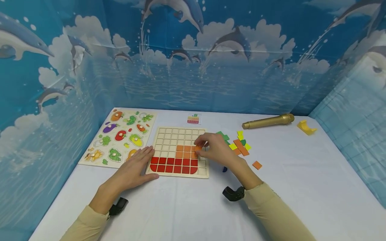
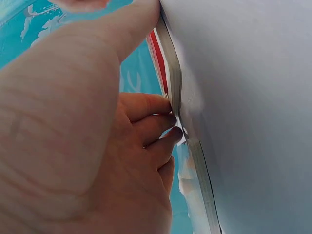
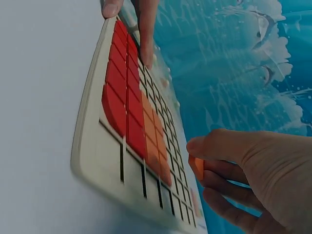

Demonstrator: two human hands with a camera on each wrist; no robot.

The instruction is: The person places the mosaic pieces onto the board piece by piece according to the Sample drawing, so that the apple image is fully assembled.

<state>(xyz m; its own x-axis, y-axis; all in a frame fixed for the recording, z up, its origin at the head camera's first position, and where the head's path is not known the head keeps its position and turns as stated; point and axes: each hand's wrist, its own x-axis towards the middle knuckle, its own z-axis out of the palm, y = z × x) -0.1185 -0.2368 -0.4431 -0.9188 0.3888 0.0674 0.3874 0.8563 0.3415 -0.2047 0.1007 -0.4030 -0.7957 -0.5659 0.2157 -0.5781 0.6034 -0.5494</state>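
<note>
A wooden grid board (image 1: 163, 136) lies on the white table, its lower rows filled with red tiles (image 1: 174, 165). Above the red sits a block of orange tiles (image 1: 183, 152). My left hand (image 1: 132, 172) rests along the board's left edge, fingers extended and thumb at the near corner. Over the board's right part, my right hand (image 1: 215, 150) pinches a small orange tile (image 3: 196, 166) between thumb and fingers. In the right wrist view that tile is held apart from the grid. The left wrist view shows fingertips touching the board's side.
Loose green, yellow and orange tiles (image 1: 241, 147) lie right of the board, with a single orange tile (image 1: 257, 165) nearer. A vegetable puzzle board (image 1: 104, 137) is at left, a small picture card (image 1: 194, 119) behind. Farther right are a gold microphone (image 1: 268, 122) and yellow curved piece (image 1: 306, 127).
</note>
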